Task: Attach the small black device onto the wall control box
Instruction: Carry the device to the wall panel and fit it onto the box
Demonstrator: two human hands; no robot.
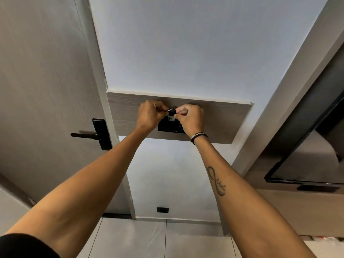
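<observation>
1. Head view, hands: Both arms are raised toward a wooden panel (219, 116) on the wall. The left hand (149, 116) and the right hand (189, 118) are brought close together, fingers curled, thumb and fingertips of each pinching the same small item between them.

2. Head view, device: The small black device (172, 110) is held between the two hands, gripped at its left end by the left hand and at its right end by the right hand. Only a small part of it is visible; its shape cannot be made out.

3. Head view, control box: The black control box (168, 125) is mounted on the panel directly below the fingertips, partly covered by both hands. A white label (170, 118) is seen on its front, just under the device.

4. Head view, surroundings: A door handle (87, 135) is located well to the left of the left hand. A wristband (198, 136) is worn on the right wrist.

5. Progress: The device is judged to be positioned at the top edge of the box. Whether it is already seated cannot be determined. Final seating and release of both hands are judged to remain.
</observation>
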